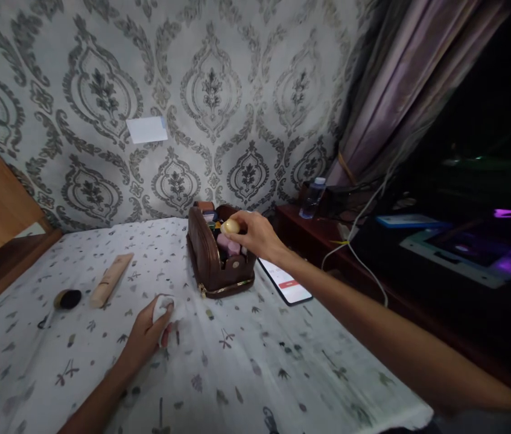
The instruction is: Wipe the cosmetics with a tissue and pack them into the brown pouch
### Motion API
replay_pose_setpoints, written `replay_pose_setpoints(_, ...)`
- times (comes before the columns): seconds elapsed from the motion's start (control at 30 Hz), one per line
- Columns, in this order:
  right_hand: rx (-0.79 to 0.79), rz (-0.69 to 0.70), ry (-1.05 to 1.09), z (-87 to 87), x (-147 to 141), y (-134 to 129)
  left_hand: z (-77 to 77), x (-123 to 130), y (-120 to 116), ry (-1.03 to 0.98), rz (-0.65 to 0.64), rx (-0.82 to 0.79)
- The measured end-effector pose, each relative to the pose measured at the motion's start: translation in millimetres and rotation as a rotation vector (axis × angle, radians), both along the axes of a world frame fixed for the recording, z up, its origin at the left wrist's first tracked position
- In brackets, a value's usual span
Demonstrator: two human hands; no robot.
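Note:
A brown makeup bag stands unzipped and open on the patterned white sheet, several small items packed inside. Over its opening, my right hand pinches a small, round, pale yellow thing; its exact kind is unclear. Just below that, a pink item shows in the bag. My left hand rests near the sheet in front of the bag, fingers closed round a crumpled white tissue. Something small and reddish shows under these fingers, too blurred to name.
Left of the bag lie a beige tube and a round dark brush-like item. A lit phone lies right of the bag, partly behind my right forearm. A water bottle and white cables are on the dark red side table.

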State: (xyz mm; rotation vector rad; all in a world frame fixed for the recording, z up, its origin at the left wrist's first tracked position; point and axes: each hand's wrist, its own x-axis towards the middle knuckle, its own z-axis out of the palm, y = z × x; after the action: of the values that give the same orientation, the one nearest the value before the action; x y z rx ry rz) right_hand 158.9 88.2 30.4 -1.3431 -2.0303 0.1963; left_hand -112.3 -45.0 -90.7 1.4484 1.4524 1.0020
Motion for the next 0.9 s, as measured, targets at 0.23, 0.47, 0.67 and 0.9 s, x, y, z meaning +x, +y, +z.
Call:
replay_pose_setpoints(0.23, -0.048, -0.079, -0.529, 8.1, -18, 13, 12.6, 3, -2, 0.037, -0.021, 0.05)
replay_pose_setpoints(0.47, -0.121, -0.043, -0.587, 7.1, -19, 14, 13.5, 2, -1, 0.046, 0.0, 0.012)
replay_pose_setpoints(0.67, -0.044, -0.037, -0.442, 12.7, -8, 12, 37.4, -47, 11, 0.391, 0.271, 0.29)
replay_pose_setpoints(0.9, 0.266, 0.314, 0.099, -27.9, -16, -43, 57.3, -156, 23, 1.149, 0.598, 0.194)
